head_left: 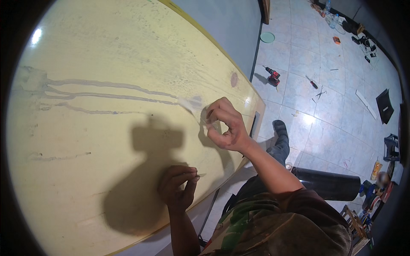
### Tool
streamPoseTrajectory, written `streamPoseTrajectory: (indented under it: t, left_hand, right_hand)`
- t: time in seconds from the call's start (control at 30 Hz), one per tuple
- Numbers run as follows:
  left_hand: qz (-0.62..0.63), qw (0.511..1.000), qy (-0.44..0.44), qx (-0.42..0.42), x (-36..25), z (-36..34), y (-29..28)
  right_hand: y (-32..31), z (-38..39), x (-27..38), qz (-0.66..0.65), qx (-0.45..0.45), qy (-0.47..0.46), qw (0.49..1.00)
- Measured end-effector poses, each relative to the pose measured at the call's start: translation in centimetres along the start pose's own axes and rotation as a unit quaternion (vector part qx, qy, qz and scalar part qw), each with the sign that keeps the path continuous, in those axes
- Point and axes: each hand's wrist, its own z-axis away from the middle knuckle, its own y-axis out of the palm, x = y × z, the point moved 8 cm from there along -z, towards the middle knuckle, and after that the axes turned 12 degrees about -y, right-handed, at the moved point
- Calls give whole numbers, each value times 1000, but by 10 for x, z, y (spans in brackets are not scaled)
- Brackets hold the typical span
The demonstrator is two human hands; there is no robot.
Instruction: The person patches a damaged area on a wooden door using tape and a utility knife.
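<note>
A large pale-yellow panel (141,55) fills the left half of the head view. Wavy grey streaks (111,87) run across it toward my right hand (225,124). That hand's thumb and fingertips are pinched on a thin whitish strip (186,105), whose far end lies at or just over the ends of the streaks; its exact kind is unclear. Lower down, in shadow over the panel, my left hand (178,187) pinches a small thin flat piece (201,175) between thumb and fingers. Most of that piece is hidden by the fingertips.
Right of the panel is a tiled floor (299,98) holding a red-and-black cordless drill (272,77), a screwdriver (312,82), scissors (320,93) and a round green lid (267,37). A black cylinder (326,183) lies beside me. Cables and bottles line the far wall.
</note>
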Motion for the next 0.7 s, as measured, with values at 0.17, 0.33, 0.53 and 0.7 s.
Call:
streamPoseTrajectory:
  t: [0.17, 0.33, 0.53, 0.7]
  left_hand:
    - [-13, 1000, 5, -3, 1, 1, 1]
    - [2, 1000, -6, -12, 4, 2, 2]
    - [81, 990, -93, 68, 7, 3, 24]
    - [190, 949, -180, 173, 30, 46, 61]
  right_hand:
    - [-5, -1, 27, 24, -17, -86, 996]
    - [-11, 6, 27, 27, -39, -6, 999]
    - [-11, 27, 48, -19, 75, 36, 996]
    - [1, 58, 84, -125, 193, 90, 969]
